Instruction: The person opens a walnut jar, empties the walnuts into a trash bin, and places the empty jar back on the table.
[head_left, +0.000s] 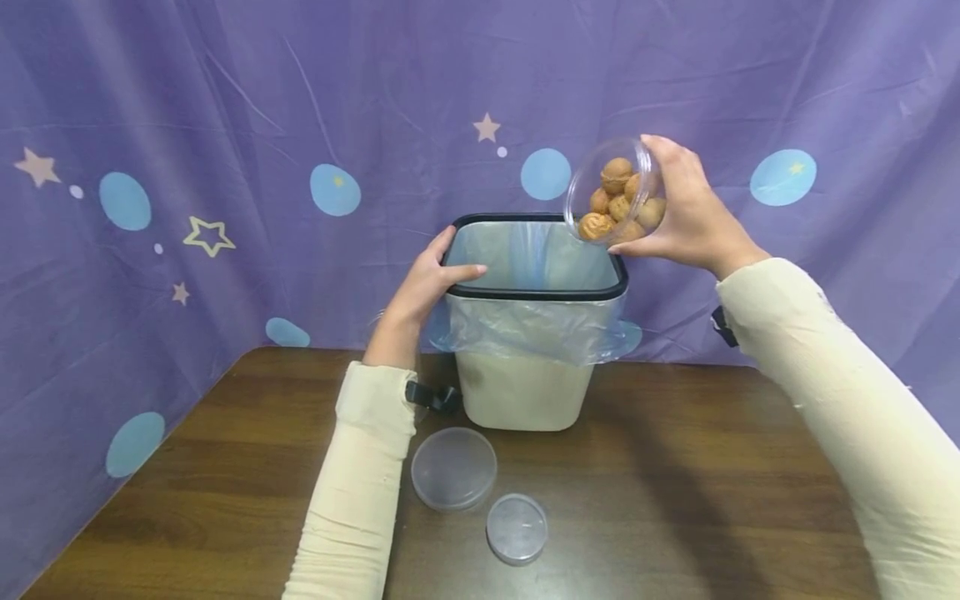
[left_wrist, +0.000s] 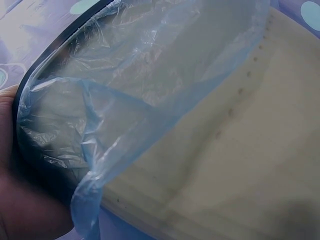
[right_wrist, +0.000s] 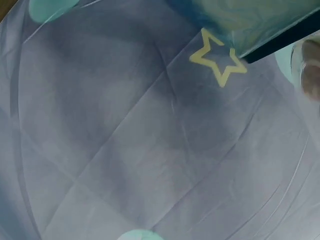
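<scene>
A cream trash bin point(head_left: 525, 396) with a black rim point(head_left: 540, 295) stands upright on the table, lined with a translucent bluish plastic bag point(head_left: 536, 329) folded down outside. My left hand point(head_left: 426, 287) grips the rim at its left corner, thumb over the inside. The left wrist view shows part of that hand point(left_wrist: 32, 210) against the rim, beside the draped bag point(left_wrist: 150, 65). Above the bin's right back corner, my right hand point(head_left: 693, 212) holds a clear round plastic container point(head_left: 583, 187). It is tilted, mouth toward the bin, with several walnuts point(head_left: 618, 204) inside. In the right wrist view the container point(right_wrist: 300, 65) shows only at the edge.
Two clear round lids lie on the wooden table point(head_left: 675, 500) in front of the bin: a larger lid point(head_left: 453, 468) and a smaller lid point(head_left: 517, 528). Close behind the bin hangs a purple curtain point(head_left: 420, 100) with stars and blue spots.
</scene>
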